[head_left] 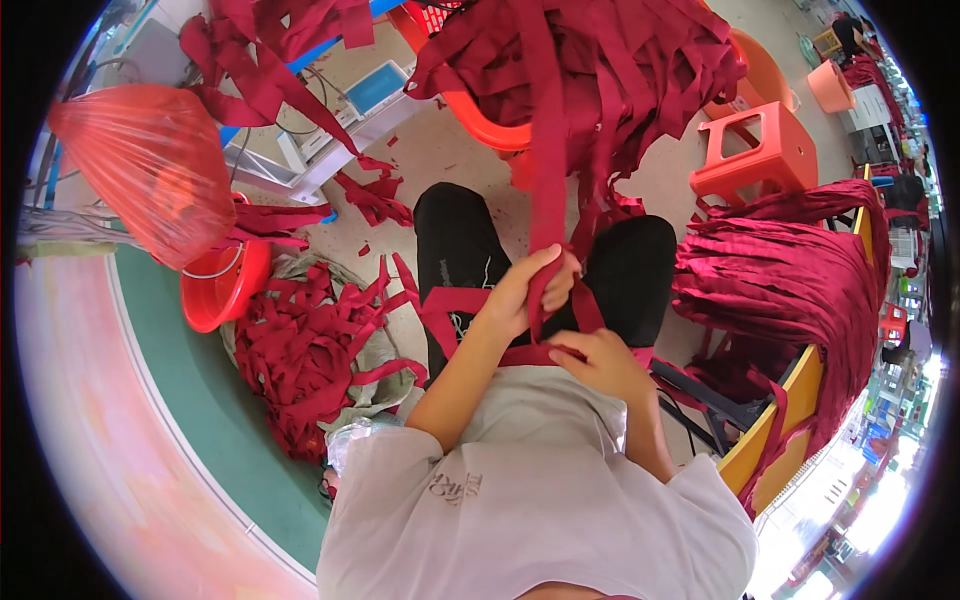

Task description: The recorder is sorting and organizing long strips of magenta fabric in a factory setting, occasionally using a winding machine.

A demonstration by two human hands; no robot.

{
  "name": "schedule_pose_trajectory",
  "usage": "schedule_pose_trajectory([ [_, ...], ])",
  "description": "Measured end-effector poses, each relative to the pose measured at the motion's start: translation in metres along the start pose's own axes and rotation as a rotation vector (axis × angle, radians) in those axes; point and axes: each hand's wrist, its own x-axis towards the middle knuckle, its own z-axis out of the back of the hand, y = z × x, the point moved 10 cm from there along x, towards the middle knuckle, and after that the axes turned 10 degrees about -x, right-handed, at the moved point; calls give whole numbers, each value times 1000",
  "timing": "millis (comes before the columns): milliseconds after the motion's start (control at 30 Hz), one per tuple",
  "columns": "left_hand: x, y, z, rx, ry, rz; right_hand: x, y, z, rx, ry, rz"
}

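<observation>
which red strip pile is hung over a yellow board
The pile on the person's right, draped neatly over the yellow board; the others lie loose on the floor or in the basin.

Dark red fabric strips [548, 120], orange stool [755, 150], red basin [215, 290], black trousers [455, 250]

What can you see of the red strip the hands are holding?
The strip is a long, flat band of dark red cloth, soft and limp. It runs down from the tangled heap of like strips in the orange basket to the lap. The left hand grips it, fingers wrapped round. Below, it bends and passes under the right hand, lying across the knees. Its far end is lost in the heap.
</observation>
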Motion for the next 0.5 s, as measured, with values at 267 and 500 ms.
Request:
schedule_pose_trajectory([
  [267, -25, -126, -4, -251, 19, -564, -151, -166, 38, -181, -249, -576],
  [500, -62, -132, -17, -13, -127, -626, -232, -258, -9, -188, -130, -1143],
])
